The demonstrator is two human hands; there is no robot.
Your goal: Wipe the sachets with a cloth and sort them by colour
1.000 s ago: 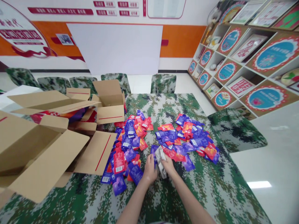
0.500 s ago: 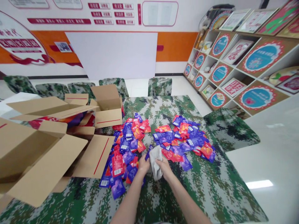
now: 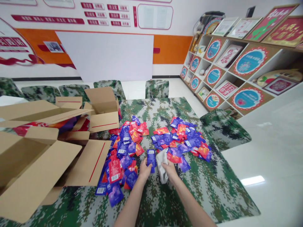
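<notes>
Open cloth near the front edge, clutter to the left and ahead

The table lies bare in front of and to the right of both hands. The open cardboard boxes block the left side, their flaps overhanging. Two heaps of sachets, the left heap and the right heap, leave a narrow bare lane between them.

left hand: now holds a flat purple sachet up in its fingers, clear to see, where a second ago it was tucked behind the cloth | right hand: crumpled grey cloth has swung from between both hands to its side alone
</notes>
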